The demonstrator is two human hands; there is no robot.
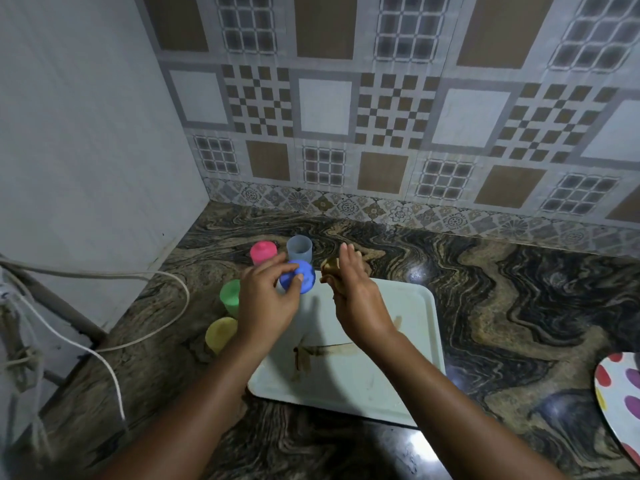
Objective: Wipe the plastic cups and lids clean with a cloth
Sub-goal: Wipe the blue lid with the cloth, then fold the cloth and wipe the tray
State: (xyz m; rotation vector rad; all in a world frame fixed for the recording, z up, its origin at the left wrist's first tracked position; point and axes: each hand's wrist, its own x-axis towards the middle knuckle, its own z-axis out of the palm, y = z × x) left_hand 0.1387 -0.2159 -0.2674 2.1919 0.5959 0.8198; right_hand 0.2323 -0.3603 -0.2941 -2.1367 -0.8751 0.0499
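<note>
Left hand (266,301) pinches a round blue plastic lid (304,273) in its fingers; right hand (355,299) grips a crumpled brown cloth (329,270) just beside it

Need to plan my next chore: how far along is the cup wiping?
Possibly done: the pink cup, green cup and yellow cup stand off the tray, though cleanliness is not visible. In hand: the left hand pinches the blue lid while the right hand holds the cloth. Left: probably the lidless grey cup.
</note>
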